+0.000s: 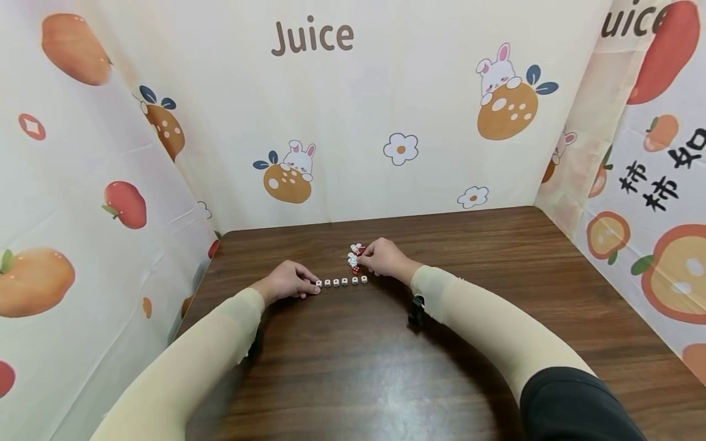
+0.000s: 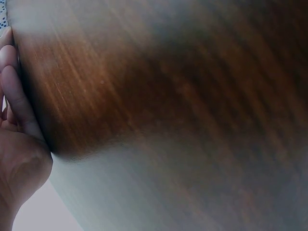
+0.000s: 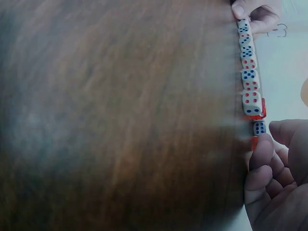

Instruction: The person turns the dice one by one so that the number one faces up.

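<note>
On the brown table, several white dice [image 1: 344,282] stand in a short row. My left hand [image 1: 289,280] is at the row's left end, thumb and forefinger about the endmost white die [image 3: 244,26]. Behind the row's right part lies a small cluster of white and red dice [image 1: 355,249]. My right hand [image 1: 385,260] reaches into this cluster from the right, its thumb and forefinger pinching a white die with blue spots [image 3: 259,127]. The left wrist view shows only the edge of my left hand [image 2: 21,144], with the dice hidden.
A brown wood-grain table [image 1: 342,367] spreads out in front of both arms. Printed cloth with fruit and rabbits [image 1: 353,122] hangs behind it and along both sides. A small black device [image 1: 417,311] is strapped under the right wrist.
</note>
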Motion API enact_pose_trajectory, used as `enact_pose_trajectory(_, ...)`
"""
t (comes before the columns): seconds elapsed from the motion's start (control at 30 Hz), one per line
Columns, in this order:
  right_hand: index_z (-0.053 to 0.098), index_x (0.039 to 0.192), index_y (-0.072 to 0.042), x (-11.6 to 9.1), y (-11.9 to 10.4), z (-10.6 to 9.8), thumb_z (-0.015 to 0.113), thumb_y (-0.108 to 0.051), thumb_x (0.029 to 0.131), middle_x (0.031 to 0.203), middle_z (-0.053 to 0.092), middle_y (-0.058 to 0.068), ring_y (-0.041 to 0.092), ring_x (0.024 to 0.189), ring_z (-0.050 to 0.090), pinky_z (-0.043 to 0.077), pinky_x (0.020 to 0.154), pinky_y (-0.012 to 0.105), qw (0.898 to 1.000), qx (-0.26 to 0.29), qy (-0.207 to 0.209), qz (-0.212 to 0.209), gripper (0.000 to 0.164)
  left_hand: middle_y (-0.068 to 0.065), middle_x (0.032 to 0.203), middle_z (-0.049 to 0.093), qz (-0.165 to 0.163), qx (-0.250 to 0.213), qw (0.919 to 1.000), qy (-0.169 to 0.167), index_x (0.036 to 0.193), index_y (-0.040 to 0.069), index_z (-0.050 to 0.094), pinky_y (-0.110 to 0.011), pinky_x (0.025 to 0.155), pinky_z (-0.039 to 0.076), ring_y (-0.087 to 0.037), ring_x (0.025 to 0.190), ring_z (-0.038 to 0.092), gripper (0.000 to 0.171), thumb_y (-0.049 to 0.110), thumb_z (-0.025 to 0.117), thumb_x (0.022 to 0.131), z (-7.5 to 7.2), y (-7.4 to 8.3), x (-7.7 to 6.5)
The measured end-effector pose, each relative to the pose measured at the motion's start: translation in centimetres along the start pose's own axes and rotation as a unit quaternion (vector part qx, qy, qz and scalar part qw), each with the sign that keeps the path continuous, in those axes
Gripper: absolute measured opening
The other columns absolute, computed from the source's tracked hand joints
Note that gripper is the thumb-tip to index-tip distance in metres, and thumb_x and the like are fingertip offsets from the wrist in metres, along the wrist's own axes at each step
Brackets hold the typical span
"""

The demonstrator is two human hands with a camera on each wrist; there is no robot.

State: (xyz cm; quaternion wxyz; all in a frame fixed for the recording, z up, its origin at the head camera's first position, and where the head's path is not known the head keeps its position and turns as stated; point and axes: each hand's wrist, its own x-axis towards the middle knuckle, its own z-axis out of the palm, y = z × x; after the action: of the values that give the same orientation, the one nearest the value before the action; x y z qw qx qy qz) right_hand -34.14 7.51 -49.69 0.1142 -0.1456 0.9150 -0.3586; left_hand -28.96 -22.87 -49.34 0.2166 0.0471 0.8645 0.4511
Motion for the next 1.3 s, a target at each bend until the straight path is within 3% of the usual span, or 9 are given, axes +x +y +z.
enact_pose_trajectory(0.17, 0.080, 0.080, -0.016, -0.23, -0.14, 0.06, 0.072, -0.032, 0.102, 0.064, 0.070, 0.002, 0.015, 0.051, 0.062, 0.052, 0.052, 0.029, 1.000, -0.005, 0.006, -0.007, 0.028, -0.004, 0.098, 0.079, 0.000, -0.010, 1.0000, -0.001, 0.108, 0.007, 0.083, -0.028, 0.063, 0.059, -0.010, 0.065, 0.065, 0.028, 0.019, 0.092, 0.085, -0.04, 0.08, -0.03)
enact_pose_trajectory(0.8, 0.083, 0.099, -0.014, -0.48, -0.12, -0.23, 0.075, -0.026, 0.101, 0.067, 0.070, 0.000, 0.012, 0.056, 0.064, 0.055, 0.057, 0.027, 0.999, -0.018, -0.021, -0.021, 0.014, -0.003, 0.096, 0.079, -0.002, -0.006, 1.0000, 0.003, 0.105, 0.010, 0.084, -0.027, 0.063, 0.059, -0.010, 0.065, 0.066, 0.026, 0.021, 0.092, 0.084, -0.01, -0.22, 0.10)
enact_pose_trajectory(1.07, 0.081, 0.114, -0.014, -0.19, -0.12, 0.18, 0.078, -0.023, 0.098, 0.070, 0.073, 0.000, 0.013, 0.053, 0.063, 0.053, 0.056, 0.027, 1.000, -0.007, -0.014, -0.015, 0.019, -0.003, 0.092, 0.078, 0.006, -0.008, 0.9999, 0.002, 0.109, 0.006, 0.082, -0.027, 0.062, 0.058, -0.010, 0.064, 0.066, 0.029, 0.019, 0.092, 0.085, -0.05, -0.23, 0.07)
enact_pose_trajectory(1.3, 0.082, 0.110, -0.014, 0.08, -0.33, 0.41, 0.077, -0.023, 0.098, 0.067, 0.073, -0.002, 0.010, 0.050, 0.060, 0.051, 0.055, 0.025, 0.999, -0.028, -0.011, -0.029, 0.016, -0.005, 0.099, 0.078, 0.003, -0.010, 0.9999, 0.000, 0.109, 0.007, 0.083, -0.026, 0.063, 0.059, -0.009, 0.065, 0.065, 0.028, 0.020, 0.091, 0.085, -0.09, -0.41, 0.13)
